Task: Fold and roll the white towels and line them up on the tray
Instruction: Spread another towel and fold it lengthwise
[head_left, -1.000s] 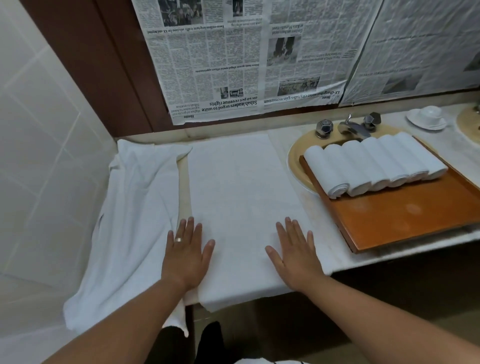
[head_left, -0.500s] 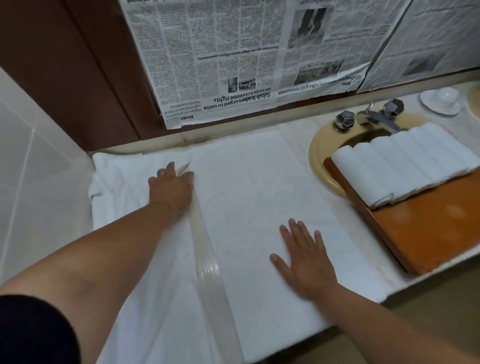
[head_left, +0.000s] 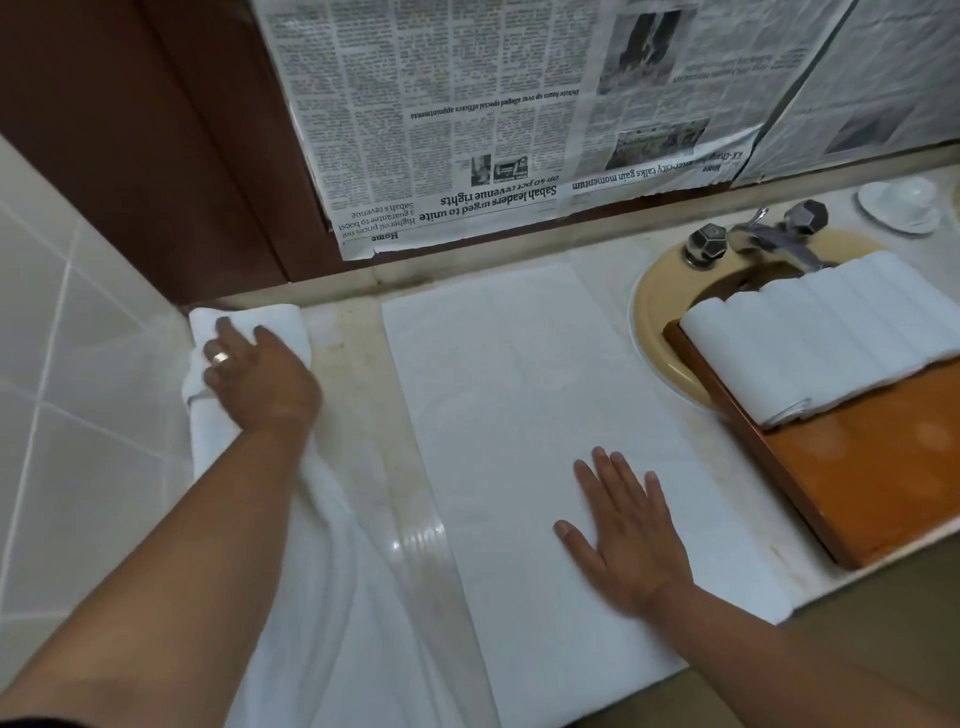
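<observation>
The left hand (head_left: 249, 379), with 1 ring on a finger, reaches to the far left corner of the pale counter (head_left: 353, 364), where its fingers curl over the bunched end of a crumpled towel (head_left: 311, 597); the thumb is hidden, so how tight the hold is cannot be told; from under the hand this towel trails toward the near edge in loose folds, lying just beside the tiled wall (head_left: 78, 415). A strip of bare, shiny counter separates it from the flat towel (head_left: 519, 389), which lies smooth as a long rectangle in the middle of the counter, its near end reaching the front edge. The right hand (head_left: 628, 535) rests palm down on the near right part of this flat towel, fingers straight and slightly spread, pinching nothing. To the right, a brown wooden tray (head_left: 872, 488) sits partly over a yellowish sink (head_left: 654, 322); a row of rolled towels (head_left: 831, 332) lies along the tray's far side, the rolls touching one another side by side, while the tray's near part is bare wood; the row runs toward the right edge of the view. Behind the sink stands a metal tap (head_left: 769, 239) with 2 faceted knobs; a white cup (head_left: 904, 205) on a saucer sits further right. Sheets of newspaper (head_left: 467, 130) hang upside down on the wall behind, next to a dark brown panel (head_left: 156, 130).
</observation>
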